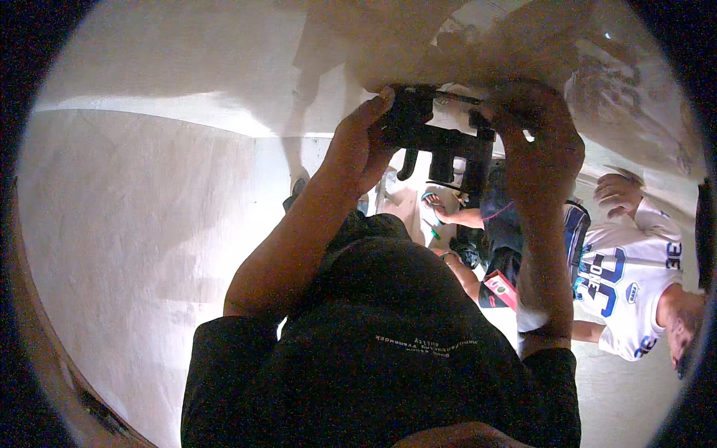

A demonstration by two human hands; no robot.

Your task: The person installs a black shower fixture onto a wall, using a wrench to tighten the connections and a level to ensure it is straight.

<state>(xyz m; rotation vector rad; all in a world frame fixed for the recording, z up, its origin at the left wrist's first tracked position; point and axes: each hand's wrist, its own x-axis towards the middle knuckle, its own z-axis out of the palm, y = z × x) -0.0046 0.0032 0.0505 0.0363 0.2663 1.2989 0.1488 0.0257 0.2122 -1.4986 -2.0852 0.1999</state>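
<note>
- The left hand (366, 145) is gripping the left end of a dark frame (441, 138), its thumb reaching up along the edge and its fingers partly closing around that side.
- The dark frame is sitting between the two hands, just to the right of the left palm and to the left of the right hand (549, 145); openings are showing through it, and a hooked prong is hanging from its lower side near the left fingers.
- The right hand is curling at the frame's right end, a small gap of light showing among its fingers; deep shadow is hiding its contact, so how firmly it is holding cannot be told.
- Both forearms are reaching up past a dark T-shirt (373, 351) towards a pale surface (179, 56), which is carrying shadows.
- On the right, a co-worker in a white shirt (609, 261) is holding a bent hand (618, 196) near that surface.
- A red box (500, 290) is showing beside the right forearm.
</note>
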